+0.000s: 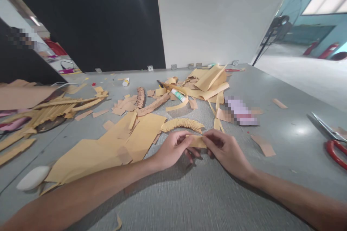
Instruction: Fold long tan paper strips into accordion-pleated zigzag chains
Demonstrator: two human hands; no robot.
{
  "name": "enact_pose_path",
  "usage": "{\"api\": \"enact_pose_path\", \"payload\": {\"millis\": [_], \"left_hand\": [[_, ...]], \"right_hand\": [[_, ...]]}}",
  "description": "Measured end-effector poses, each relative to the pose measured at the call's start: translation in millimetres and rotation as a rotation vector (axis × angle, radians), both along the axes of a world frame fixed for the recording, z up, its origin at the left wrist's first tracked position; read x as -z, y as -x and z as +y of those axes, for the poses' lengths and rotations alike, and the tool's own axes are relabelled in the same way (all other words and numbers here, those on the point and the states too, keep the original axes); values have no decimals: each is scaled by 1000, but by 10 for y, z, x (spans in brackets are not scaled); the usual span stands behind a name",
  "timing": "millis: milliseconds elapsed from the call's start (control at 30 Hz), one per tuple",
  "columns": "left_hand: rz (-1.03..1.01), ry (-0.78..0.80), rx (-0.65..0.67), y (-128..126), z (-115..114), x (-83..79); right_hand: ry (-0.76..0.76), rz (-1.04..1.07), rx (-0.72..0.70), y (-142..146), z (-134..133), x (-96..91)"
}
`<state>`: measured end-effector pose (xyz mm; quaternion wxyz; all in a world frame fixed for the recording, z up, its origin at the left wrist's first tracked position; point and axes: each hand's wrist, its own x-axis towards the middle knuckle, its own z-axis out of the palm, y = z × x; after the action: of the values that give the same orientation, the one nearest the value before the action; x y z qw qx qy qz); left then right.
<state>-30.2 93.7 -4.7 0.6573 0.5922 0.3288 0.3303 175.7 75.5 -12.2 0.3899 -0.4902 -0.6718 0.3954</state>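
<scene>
My left hand (173,148) and my right hand (226,149) both pinch a small strip of tan paper (196,141) between them, just above the grey table (189,195). The fingers of both hands are closed on its ends. Just beyond the strip lies a curved row of folded tan paper pieces (181,123). A large tan paper sheet (114,144) lies to the left of my left hand.
Cut tan strips (51,110) pile at the left, more sheets (208,81) at the back. A glue stick (179,95) lies mid-table. Red-handled scissors (334,140) lie at the right edge. A white oval object (33,178) sits near left.
</scene>
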Motion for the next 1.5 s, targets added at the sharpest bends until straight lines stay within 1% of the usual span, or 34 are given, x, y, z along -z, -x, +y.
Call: {"api": "enact_pose_path", "payload": {"millis": [100,300,400,500,800,900,1000,1100,1267,1500], "left_hand": [[11,-5,1,-1,13,24],[-1,-7,16,20,40,60],[-1,35,27,20,57,75],[-19,68,41,12,70,93],[-34,39,65,10,75,117],[-34,44,72,16,68,112],[-22,37,102,24,56,102],[0,36,127,28,47,100],[47,7,117,20,34,94],[95,-69,80,23,-15,38]], "right_hand": [[105,83,-23,10,7,-13],[183,152,-42,-8,39,20],[206,168,-48,-19,53,43],[207,168,-44,-18,67,47],[194,153,-37,-13,63,36],[200,151,-57,-20,45,21],[192,117,-89,-23,43,12],[178,66,-86,-24,55,22],[159,16,-67,-33,38,37],[109,-18,-97,-15,5,5]]}}
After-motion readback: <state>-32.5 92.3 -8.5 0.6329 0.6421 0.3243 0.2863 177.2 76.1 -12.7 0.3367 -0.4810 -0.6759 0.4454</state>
